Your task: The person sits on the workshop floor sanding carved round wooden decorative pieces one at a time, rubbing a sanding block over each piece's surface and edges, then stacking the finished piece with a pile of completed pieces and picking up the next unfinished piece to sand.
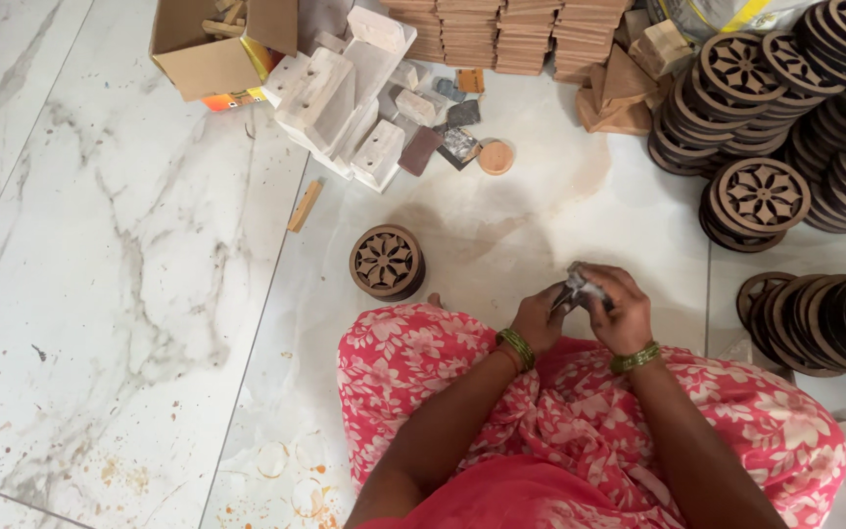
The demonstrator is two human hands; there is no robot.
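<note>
Seated on a marble floor [129, 255], knees in pink floral cloth [580, 411]. Both hands meet just above the lap: left hand [539, 315] and right hand [619, 309] close together, fingers curled and pressed onto a small grey scrap [578, 287], likely abrasive paper, though too small to tell for sure. Each hand pinches one end, so the scrap sits between them, seemingly being folded or torn; held close to the body, probably for control. Green bangles on both wrists. Just left of the grip and slightly ahead, a single round fretwork box [387, 261] stands upright on the floor, apart from the hands, within easy reach. To the right of the grip and beyond it, stacks of matching discs [761, 201] lie piled, some leaning, well apart. Farther ahead: white blocks [345, 98] in a loose heap, a small round lid [494, 157], stacked wooden slats [501, 34], and an open carton [208, 49] off to the far left. A wood stick [305, 205] lies alone left of the box.
</note>
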